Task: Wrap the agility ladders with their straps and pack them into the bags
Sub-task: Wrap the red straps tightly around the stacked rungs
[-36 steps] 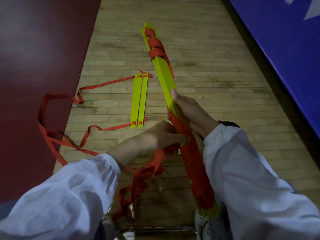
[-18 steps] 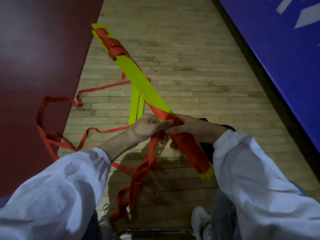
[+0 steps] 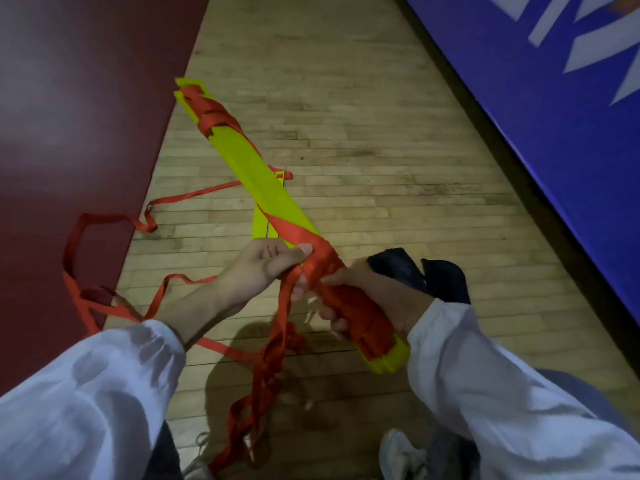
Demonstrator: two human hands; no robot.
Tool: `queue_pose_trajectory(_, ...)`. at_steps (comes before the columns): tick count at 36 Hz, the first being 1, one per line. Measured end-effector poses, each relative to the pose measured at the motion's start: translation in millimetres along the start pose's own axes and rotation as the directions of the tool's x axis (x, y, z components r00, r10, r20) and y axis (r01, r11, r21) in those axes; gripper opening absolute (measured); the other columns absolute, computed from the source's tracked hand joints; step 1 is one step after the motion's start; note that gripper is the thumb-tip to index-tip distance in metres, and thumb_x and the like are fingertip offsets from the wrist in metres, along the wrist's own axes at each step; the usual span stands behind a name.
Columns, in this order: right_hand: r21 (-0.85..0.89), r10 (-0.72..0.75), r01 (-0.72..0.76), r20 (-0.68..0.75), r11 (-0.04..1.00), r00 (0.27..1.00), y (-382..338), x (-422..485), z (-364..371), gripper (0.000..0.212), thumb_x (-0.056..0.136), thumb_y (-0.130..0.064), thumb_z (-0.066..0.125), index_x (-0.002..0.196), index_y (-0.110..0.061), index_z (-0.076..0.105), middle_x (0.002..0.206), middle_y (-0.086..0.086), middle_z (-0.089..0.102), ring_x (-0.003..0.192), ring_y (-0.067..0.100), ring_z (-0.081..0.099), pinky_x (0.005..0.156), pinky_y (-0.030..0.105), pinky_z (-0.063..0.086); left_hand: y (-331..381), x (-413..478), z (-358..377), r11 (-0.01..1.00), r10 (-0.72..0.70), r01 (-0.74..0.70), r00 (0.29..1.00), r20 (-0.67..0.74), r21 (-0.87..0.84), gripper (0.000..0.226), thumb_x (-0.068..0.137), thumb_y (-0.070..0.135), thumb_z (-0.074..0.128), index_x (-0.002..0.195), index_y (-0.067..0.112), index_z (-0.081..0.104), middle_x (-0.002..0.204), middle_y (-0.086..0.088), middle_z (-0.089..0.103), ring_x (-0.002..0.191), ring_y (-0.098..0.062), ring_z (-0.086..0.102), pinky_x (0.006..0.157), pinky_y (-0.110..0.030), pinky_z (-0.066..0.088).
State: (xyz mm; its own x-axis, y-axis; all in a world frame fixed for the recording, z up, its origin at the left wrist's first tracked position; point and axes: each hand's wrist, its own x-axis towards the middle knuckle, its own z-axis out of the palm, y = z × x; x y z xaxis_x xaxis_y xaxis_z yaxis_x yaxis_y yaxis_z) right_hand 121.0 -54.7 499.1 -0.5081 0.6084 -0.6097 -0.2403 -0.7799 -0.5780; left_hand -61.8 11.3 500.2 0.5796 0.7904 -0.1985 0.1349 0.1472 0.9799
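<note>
Two hands at work on one ladder bundle, held above the wooden floor.

1. Ladder bundle: flat yellow rungs stacked together, lying slantwise from far left to near right. Red strap was wound round the far end and, more thickly, round the near end; the yellow middle stretch was bare save for one diagonal band.
2. Right hand: fingers curled round the wrapped near end of the bundle, clamped on it from the right.
3. Left hand: closed on the strap just beside the bundle, with the thumb laid on the band where it crossed the rungs. The two hands were almost touching.
4. Strap, loose part: hung from the left hand in a bunched tangle down to the floor, then trailed off left in loops, some lying on the maroon surface.
5. Loose rungs: yellow, flat on the floor, mostly hidden behind the bundle, with strap running from them.
6. Dark objects: on the floor beyond the right wrist; kind could not be told.
7. Blue panel with white marks, along the right.
8. White sleeves on both arms; white shoe at the bottom edge.
</note>
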Motion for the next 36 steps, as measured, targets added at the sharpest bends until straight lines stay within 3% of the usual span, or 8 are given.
queue_pose_trajectory(5, -0.242, -0.052, 0.044, -0.027, 0.969, 0.998, 1.1, -22.9, -3.3, 0.033, 0.069, -0.03, 0.079, 0.095, -0.011, 0.07, 0.062, 0.007, 0.058, 0.045, 0.014, 0.052, 0.047, 0.025, 0.047, 2.4, -1.8, 3.3, 0.998, 0.008, -0.013, 0.997, 0.082, 0.056, 0.051, 0.094, 0.031, 0.059, 0.067, -0.012, 0.061, 0.055, -0.013, 0.066, 0.044, -0.02, 0.055, 0.052, -0.028, 0.042)
queue_pose_trajectory(8, -0.426, -0.139, 0.041, -0.201, 0.904, 0.97, 2.6, 13.7, -35.5, 0.04, 0.069, -0.027, 0.086, 0.104, -0.017, 0.069, 0.083, 0.027, 0.061, 0.057, 0.024, 0.058, 0.047, 0.031, 0.053, 9.2, -0.7, -4.0, 0.997, -0.052, 0.042, 0.983, 0.176, 0.061, 0.047, 0.092, 0.035, 0.06, 0.061, -0.001, 0.064, 0.054, -0.013, 0.063, 0.037, -0.019, 0.05, 0.043, -0.021, 0.042)
queue_pose_trajectory(10, -0.568, -0.202, 0.06, -0.191, 0.821, 0.96, 10.2, 26.8, -55.7, 0.049, 0.067, -0.035, 0.088, 0.109, -0.022, 0.067, 0.091, 0.023, 0.063, 0.067, 0.028, 0.062, 0.054, 0.043, 0.057, 11.8, 0.1, -11.6, 0.991, -0.136, 0.129, 0.954, 0.269, 0.046, 0.039, 0.088, 0.04, 0.066, 0.064, 0.01, 0.066, 0.057, -0.015, 0.064, 0.036, -0.017, 0.052, 0.042, -0.024, 0.042)
queue_pose_trajectory(12, -0.521, -0.182, 0.078, -0.15, 0.85, 0.972, 5.2, 13.3, -37.2, 0.027, 0.08, -0.019, 0.078, 0.1, -0.006, 0.066, 0.072, 0.014, 0.063, 0.053, 0.022, 0.06, 0.049, 0.031, 0.052, 13.2, 0.8, -17.6, 0.97, -0.234, 0.241, 0.913, 0.334, 0.021, 0.032, 0.081, 0.04, 0.068, 0.077, 0.009, 0.065, 0.06, -0.017, 0.065, 0.037, -0.016, 0.055, 0.043, -0.025, 0.046)
queue_pose_trajectory(15, -0.479, -0.221, 0.147, -0.102, 0.866, 0.97, -9.5, -13.4, -12.9, 0.041, 0.082, -0.015, 0.074, 0.109, 0.013, 0.059, 0.061, 0.008, 0.062, 0.045, 0.018, 0.056, 0.048, 0.027, 0.047, 13.4, 2.2, -23.9, 0.932, -0.311, 0.358, 0.868, 0.386, -0.055, 0.021, 0.084, 0.023, 0.063, 0.086, 0.002, 0.061, 0.06, -0.021, 0.065, 0.036, -0.018, 0.056, 0.042, -0.025, 0.052)
queue_pose_trajectory(22, -0.559, -0.319, 0.188, -0.146, 0.807, 0.937, -14.4, 2.5, -15.5, 0.054, 0.071, -0.027, 0.08, 0.104, 0.011, 0.062, 0.062, 0.007, 0.064, 0.05, 0.022, 0.058, 0.052, 0.029, 0.048, 13.1, 5.4, -20.8, 0.963, -0.214, 0.253, 0.924, 0.316, -0.089, 0.013, 0.08, 0.012, 0.063, 0.074, 0.001, 0.066, 0.075, -0.025, 0.069, 0.067, -0.03, 0.07, 0.063, -0.038, 0.061)
queue_pose_trajectory(27, -0.599, -0.391, 0.196, -0.214, 0.777, 0.895, -18.2, 4.5, -22.2, 0.037, 0.079, -0.019, 0.078, 0.103, 0.006, 0.064, 0.063, 0.008, 0.064, 0.05, 0.022, 0.058, 0.05, 0.028, 0.048, 20.7, 6.6, -11.2, 0.959, -0.215, 0.263, 0.919, 0.33, -0.106, 0.015, 0.079, 0.014, 0.054, 0.085, 0.0, 0.053, 0.07, -0.026, 0.067, 0.048, -0.029, 0.065, 0.045, -0.026, 0.05)
queue_pose_trajectory(36, -0.676, -0.449, 0.159, -0.279, 0.72, 0.849, -12.2, 11.0, -26.8, 0.022, 0.08, -0.019, 0.077, 0.093, -0.004, 0.067, 0.066, 0.01, 0.066, 0.056, 0.024, 0.061, 0.053, 0.031, 0.05, 27.6, 9.1, -8.7, 0.918, -0.371, 0.396, 0.888, 0.273, -0.04, 0.026, 0.095, 0.02, 0.05, 0.103, -0.002, 0.061, 0.07, -0.019, 0.069, 0.046, -0.021, 0.063, 0.043, -0.021, 0.05)
